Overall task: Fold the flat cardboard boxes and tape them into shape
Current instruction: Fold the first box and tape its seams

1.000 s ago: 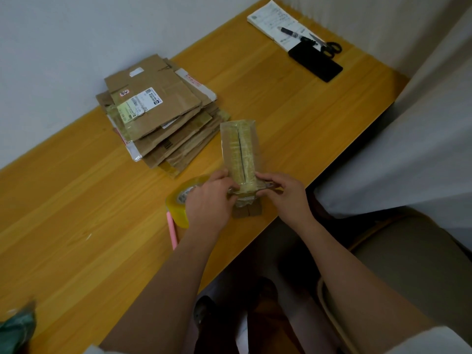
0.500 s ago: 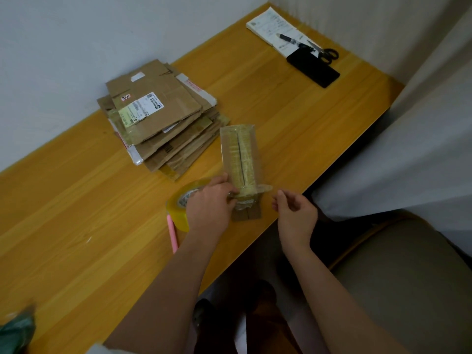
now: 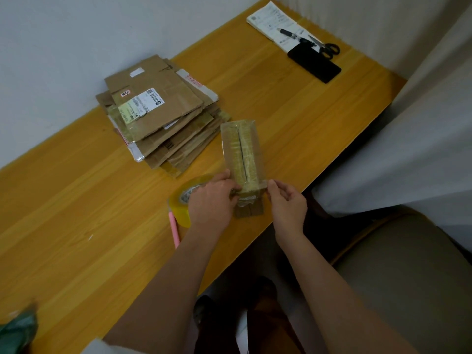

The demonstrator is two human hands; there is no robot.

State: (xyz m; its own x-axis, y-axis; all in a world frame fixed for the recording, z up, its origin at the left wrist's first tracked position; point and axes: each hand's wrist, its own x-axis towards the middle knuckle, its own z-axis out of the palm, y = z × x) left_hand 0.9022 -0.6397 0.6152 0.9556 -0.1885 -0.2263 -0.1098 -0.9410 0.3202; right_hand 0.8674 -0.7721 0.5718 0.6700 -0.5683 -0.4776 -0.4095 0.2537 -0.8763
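Note:
A small narrow cardboard box (image 3: 241, 152) stands on the wooden table (image 3: 293, 118) near its front edge, with clear tape running along its top seam. My left hand (image 3: 212, 200) grips the box's near end, thumb and fingers on the taped edge. My right hand (image 3: 287, 200) is at the box's near right corner, where its thumb and forefinger pinch the loose tape flap sticking out there. A yellowish tape roll (image 3: 180, 208) lies just left of my left hand, partly hidden by it. A stack of flat cardboard boxes (image 3: 158, 111) lies behind, to the left.
A pink pen-like tool (image 3: 174, 229) lies beside the tape roll. At the far right corner are a black phone (image 3: 314, 63), scissors (image 3: 329, 48), a pen (image 3: 290, 33) and paper (image 3: 270, 19). A chair (image 3: 408, 277) and white cloth (image 3: 421, 149) stand to the right.
My right hand let go of the box's near end, drew back to the right, then returned to the tape flap at the corner. My left hand stayed on the box.

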